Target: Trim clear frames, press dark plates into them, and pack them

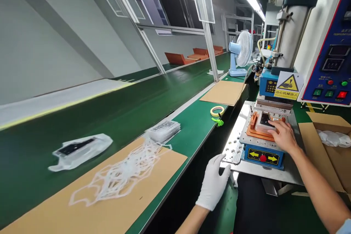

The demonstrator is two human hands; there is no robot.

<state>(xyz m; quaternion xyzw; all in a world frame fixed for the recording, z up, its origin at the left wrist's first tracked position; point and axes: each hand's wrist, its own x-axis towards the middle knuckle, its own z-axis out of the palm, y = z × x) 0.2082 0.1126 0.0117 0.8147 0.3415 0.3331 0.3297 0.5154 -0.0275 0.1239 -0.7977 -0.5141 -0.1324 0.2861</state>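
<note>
Resting right hand (pixel 283 136) spread open on the white piece (pixel 260 126) in the copper jig (pixel 252 121), gloved left hand (pixel 212 182) open and empty, press (pixel 292 36) up, nothing clamped yet.

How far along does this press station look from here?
Done, it seems: a stack of bagged pieces and a bagged black panel lie on the green conveyor belt. In hand: the right hand rests on a white piece in a copper jig. Left: white plastic remains in an open carton; the gloved left hand holds nothing.
</note>
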